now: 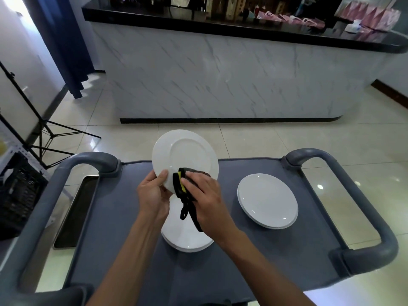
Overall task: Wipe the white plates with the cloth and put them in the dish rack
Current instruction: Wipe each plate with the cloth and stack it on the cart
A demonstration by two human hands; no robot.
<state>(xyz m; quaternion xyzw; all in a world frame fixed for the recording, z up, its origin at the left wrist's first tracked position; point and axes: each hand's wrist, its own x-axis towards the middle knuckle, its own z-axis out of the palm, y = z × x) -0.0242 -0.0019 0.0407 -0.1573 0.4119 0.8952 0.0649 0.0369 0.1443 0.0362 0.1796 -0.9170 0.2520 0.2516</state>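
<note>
Two hands at raised plate (184,154) rim, left hand (152,193) pinching, right hand (204,195) pressing cloth (182,184)

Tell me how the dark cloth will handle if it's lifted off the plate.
The cloth is probably floppy: its black loop dangles below the right hand. Likely light, since the fingers alone press it to the tilted plate. It shouldn't roll or break.

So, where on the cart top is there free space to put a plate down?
Bare patches: the cart top left of the middle stack, and its near edge. Crowded: the middle, under both hands, and the right stack.
</note>
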